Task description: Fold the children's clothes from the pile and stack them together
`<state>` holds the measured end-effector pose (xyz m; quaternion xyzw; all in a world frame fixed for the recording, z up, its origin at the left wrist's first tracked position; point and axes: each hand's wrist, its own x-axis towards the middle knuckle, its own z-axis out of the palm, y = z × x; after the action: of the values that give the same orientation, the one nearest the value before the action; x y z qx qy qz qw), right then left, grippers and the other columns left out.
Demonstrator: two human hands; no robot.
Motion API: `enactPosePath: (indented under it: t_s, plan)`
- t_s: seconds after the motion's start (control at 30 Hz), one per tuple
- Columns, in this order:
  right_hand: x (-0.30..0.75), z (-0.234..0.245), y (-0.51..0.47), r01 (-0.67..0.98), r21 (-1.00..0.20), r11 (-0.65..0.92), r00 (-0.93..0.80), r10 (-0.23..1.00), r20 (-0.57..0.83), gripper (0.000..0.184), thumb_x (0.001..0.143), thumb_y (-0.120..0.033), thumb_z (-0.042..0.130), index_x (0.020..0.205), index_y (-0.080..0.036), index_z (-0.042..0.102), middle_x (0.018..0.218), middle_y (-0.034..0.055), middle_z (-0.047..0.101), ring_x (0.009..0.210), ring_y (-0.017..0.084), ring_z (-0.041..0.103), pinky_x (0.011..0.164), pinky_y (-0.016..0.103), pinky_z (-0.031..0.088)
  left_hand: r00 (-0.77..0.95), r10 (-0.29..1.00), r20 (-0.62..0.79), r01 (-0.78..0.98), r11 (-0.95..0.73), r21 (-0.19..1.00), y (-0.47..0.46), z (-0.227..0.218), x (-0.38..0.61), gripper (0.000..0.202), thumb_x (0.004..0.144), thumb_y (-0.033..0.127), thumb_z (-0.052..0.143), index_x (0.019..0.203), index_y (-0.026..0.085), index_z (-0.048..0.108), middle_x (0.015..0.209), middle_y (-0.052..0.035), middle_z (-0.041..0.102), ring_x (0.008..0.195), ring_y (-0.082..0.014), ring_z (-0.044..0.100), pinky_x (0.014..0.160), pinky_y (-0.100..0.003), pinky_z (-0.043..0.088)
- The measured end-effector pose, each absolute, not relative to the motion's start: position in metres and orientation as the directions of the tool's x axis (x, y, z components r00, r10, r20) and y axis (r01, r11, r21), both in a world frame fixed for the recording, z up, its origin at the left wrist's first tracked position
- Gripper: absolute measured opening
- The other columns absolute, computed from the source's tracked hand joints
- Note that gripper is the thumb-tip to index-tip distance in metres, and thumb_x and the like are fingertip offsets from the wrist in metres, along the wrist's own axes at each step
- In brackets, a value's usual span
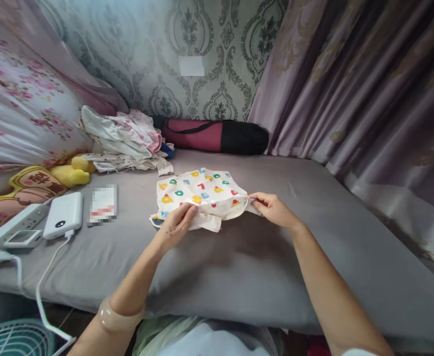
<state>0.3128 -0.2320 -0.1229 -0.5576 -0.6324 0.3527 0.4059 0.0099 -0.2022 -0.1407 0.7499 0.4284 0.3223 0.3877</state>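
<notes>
A small cream garment (pixel 202 193) printed with coloured numbers lies on the grey bed sheet (pixel 239 257) in the middle of the view. My left hand (pixel 175 225) pinches its near edge at the left, fingers closed on the cloth. My right hand (pixel 272 207) grips the garment's right edge, fingers closed on it. Part of the near hem is folded under between the two hands.
A pile of light clothes (pixel 127 141) sits at the back left, beside a red and black bag (pixel 217 136) by the wall. A white power bank (pixel 64 215), cable, power strip (pixel 9 230) and yellow plush toy (pixel 34 183) lie at the left. Curtains (pixel 368 99) hang on the right.
</notes>
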Motion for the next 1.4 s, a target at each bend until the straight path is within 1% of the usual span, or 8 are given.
enactPosePath:
  t_s: [0.27, 0.4, 0.63, 0.8, 0.97, 1.1, 1.23, 1.4]
  plan:
    - [0.314, -0.069, -0.250, 0.323, -0.943, 0.082, -0.068, 0.996, 0.064, 0.031, 0.075, -0.048, 0.069, 0.078, -0.017, 0.073, 0.065, 0.0011, 0.068, 0.055, 0.013, 0.057, 0.051, 0.023, 0.045, 0.739, 0.670, -0.072, 0.310, -0.243, 0.919, -0.177, -0.098, 0.005, 0.047, 0.069, 0.056, 0.073, 0.093, 0.019, 0.057, 0.076, 0.0022, 0.055, 0.062, -0.0103, 0.048, 0.049, -0.020, 0.036]
    - [0.329, -0.040, -0.252, 0.313, -0.945, 0.095, -0.010, 0.995, 0.097, 0.034, 0.072, -0.052, 0.073, 0.077, -0.018, 0.073, 0.064, 0.0029, 0.070, 0.052, 0.015, 0.060, 0.046, 0.024, 0.047, 0.803, 0.582, -0.128, 0.378, -0.331, 0.864, -0.166, -0.077, 0.002, 0.041, 0.065, 0.052, 0.076, 0.074, 0.019, 0.055, 0.063, 0.0050, 0.047, 0.053, -0.0083, 0.042, 0.043, -0.019, 0.032]
    - [0.346, 0.013, -0.247, 0.348, -0.921, 0.178, 0.015, 0.981, 0.195, 0.031, 0.064, -0.044, 0.082, 0.080, -0.019, 0.074, 0.070, 0.0021, 0.073, 0.060, 0.018, 0.068, 0.050, 0.026, 0.055, 0.404, 0.874, 0.268, 0.336, -0.415, 0.846, -0.129, -0.035, 0.018, 0.040, 0.071, 0.053, 0.068, 0.082, 0.015, 0.067, 0.059, 0.0006, 0.057, 0.047, -0.0098, 0.048, 0.042, -0.020, 0.039]
    - [0.358, 0.036, -0.209, 0.440, -0.865, 0.241, 0.084, 0.948, 0.306, 0.023, 0.057, -0.030, 0.087, 0.070, -0.018, 0.072, 0.061, 0.0000, 0.070, 0.056, 0.016, 0.065, 0.047, 0.024, 0.053, 0.185, 0.931, 0.315, 0.583, -0.362, 0.727, -0.097, 0.006, 0.046, 0.018, 0.067, 0.032, 0.067, 0.077, 0.017, 0.067, 0.049, 0.0021, 0.056, 0.041, -0.0129, 0.052, 0.048, -0.025, 0.043]
    - [0.369, 0.052, -0.168, 0.698, -0.657, 0.286, 0.277, 0.738, 0.616, 0.010, 0.067, -0.025, 0.080, 0.071, -0.017, 0.074, 0.059, -0.0004, 0.068, 0.059, 0.017, 0.065, 0.056, 0.028, 0.053, 0.069, 0.830, 0.553, 0.660, -0.454, 0.599, -0.072, 0.039, 0.077, 0.012, 0.068, 0.023, 0.063, 0.079, 0.018, 0.064, 0.060, -0.0002, 0.063, 0.063, -0.0177, 0.063, 0.065, -0.027, 0.048]
    - [0.370, 0.063, -0.171, 0.665, -0.624, 0.411, 0.286, 0.632, 0.720, 0.012, 0.070, -0.028, 0.078, 0.078, -0.019, 0.075, 0.066, 0.0002, 0.071, 0.069, 0.019, 0.068, 0.060, 0.029, 0.054, -0.001, 0.652, 0.758, 0.569, -0.623, 0.536, -0.073, 0.062, 0.074, 0.025, 0.077, 0.034, 0.058, 0.094, 0.017, 0.065, 0.082, -0.0038, 0.070, 0.084, -0.0185, 0.064, 0.080, -0.029, 0.049]
    - [0.381, 0.081, -0.197, 0.498, -0.775, 0.389, 0.059, 0.876, 0.478, 0.018, 0.060, -0.028, 0.085, 0.071, -0.019, 0.074, 0.059, -0.0011, 0.069, 0.056, 0.015, 0.064, 0.050, 0.026, 0.052, 0.360, 0.781, 0.510, 0.417, -0.624, 0.661, -0.085, 0.084, 0.033, 0.037, 0.070, 0.049, 0.068, 0.084, 0.014, 0.070, 0.069, -0.0048, 0.066, 0.069, -0.0197, 0.064, 0.067, -0.033, 0.053]
    - [0.393, 0.105, -0.198, 0.639, -0.640, 0.427, -0.054, 0.855, 0.516, 0.022, 0.054, -0.033, 0.086, 0.065, -0.020, 0.073, 0.058, -0.0024, 0.069, 0.053, 0.013, 0.062, 0.050, 0.023, 0.050, 0.475, 0.812, 0.340, 0.448, -0.555, 0.701, -0.078, 0.102, 0.012, 0.034, 0.063, 0.047, 0.074, 0.078, 0.017, 0.073, 0.069, -0.0052, 0.067, 0.070, -0.0216, 0.065, 0.067, -0.036, 0.052]
